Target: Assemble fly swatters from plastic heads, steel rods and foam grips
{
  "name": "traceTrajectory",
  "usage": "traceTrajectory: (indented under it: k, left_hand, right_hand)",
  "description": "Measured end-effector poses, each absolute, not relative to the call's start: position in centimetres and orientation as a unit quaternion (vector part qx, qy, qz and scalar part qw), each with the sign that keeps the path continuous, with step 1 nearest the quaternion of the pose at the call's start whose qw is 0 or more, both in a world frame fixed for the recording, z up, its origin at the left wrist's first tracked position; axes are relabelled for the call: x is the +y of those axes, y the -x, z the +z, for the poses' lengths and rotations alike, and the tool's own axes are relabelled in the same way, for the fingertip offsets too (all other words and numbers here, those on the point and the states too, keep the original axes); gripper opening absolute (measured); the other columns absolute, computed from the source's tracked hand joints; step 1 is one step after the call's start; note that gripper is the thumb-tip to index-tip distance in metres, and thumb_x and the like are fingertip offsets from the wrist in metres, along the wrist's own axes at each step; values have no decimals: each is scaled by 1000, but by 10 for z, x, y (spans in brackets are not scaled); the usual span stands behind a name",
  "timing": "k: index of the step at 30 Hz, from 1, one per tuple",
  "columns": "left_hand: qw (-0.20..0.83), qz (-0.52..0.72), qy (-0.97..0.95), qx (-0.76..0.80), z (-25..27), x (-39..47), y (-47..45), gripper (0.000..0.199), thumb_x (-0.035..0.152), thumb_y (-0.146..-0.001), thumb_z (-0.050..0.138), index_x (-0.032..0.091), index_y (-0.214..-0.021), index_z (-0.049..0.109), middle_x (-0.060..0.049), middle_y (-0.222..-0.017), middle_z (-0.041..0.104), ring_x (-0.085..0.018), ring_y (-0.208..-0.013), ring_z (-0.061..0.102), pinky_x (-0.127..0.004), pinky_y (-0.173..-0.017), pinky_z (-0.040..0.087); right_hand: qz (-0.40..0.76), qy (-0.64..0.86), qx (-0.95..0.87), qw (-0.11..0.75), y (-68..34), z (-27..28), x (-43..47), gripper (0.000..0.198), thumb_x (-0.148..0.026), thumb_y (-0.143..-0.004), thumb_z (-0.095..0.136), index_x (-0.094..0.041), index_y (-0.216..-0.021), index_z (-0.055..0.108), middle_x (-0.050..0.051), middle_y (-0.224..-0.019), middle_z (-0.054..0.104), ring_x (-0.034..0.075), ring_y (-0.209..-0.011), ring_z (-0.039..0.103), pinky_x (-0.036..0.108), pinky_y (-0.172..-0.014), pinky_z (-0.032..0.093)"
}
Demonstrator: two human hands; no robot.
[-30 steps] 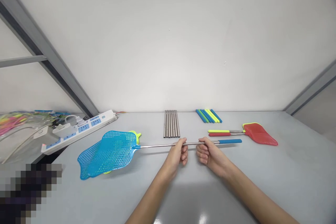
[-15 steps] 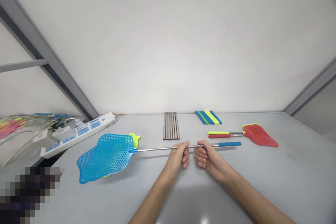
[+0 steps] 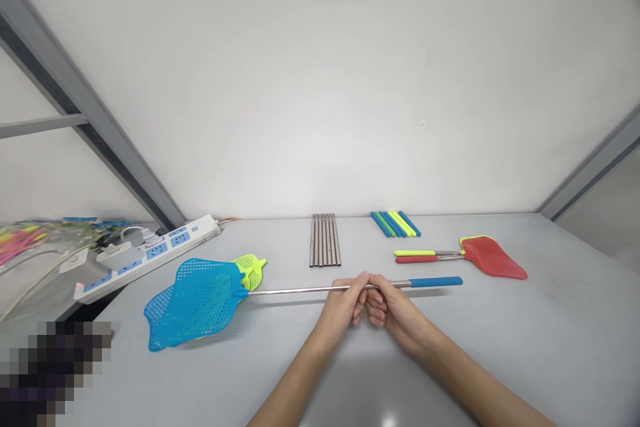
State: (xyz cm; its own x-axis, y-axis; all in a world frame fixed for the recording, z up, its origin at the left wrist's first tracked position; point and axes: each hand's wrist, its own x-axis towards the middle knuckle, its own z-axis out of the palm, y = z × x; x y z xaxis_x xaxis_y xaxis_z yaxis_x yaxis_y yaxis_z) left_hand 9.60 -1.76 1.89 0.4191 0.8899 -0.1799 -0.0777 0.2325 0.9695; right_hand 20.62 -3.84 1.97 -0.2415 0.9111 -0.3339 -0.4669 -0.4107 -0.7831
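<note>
A blue fly swatter with a thin metal rod and a blue grip lies level across both hands, its mesh head to the left. My left hand is closed around the rod near its middle. Right beside it, my right hand is closed on the rod just short of the blue grip. The two thumbs touch or nearly touch. Behind the blue head shows part of a yellow-green mesh swatter head, mostly hidden.
Several metal tubes lie side by side at the table's back, with several blue, green and yellow grips to their right. A red swatter rests over a yellow one at right. A power strip and bagged items are at left.
My hands have come together along the rod; the gap between them has closed. The blue head has moved slightly left, uncovering more of the yellow-green head.
</note>
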Motion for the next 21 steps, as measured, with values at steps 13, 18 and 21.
traceTrajectory:
  k: [13, 18, 21]
  left_hand:
    - [713, 351, -479, 374, 26, -20, -96, 38, 40, -75, 38, 17, -45, 38, 7, -31, 30, -6, -31, 28, -20, -38, 26]
    - [749, 353, -440, 347, 29, -21, -95, 32, 33, -74, 39, 17, -46, 37, 5, -33, 34, -7, -34, 32, -21, -41, 29]
    - [774, 364, -410, 317, 31, -22, -95, 33, 32, -73, 40, 17, -44, 35, 3, -38, 39, -8, -39, 37, -23, -49, 34]
  right_hand:
    - [731, 398, -293, 471, -207, 19, -39, 36, -38, -72, 44, -17, -45, 34, -6, -42, 24, 7, -40, 23, 22, -43, 23]
    - [728, 402, -297, 469, -208, 20, -38, 36, -36, -72, 46, -17, -44, 33, -6, -40, 28, 6, -40, 26, 22, -44, 25]
    - [719, 407, -312, 469, -208, 22, -38, 36, -36, -72, 46, -17, -43, 34, -2, -41, 38, 8, -41, 35, 23, -46, 27]
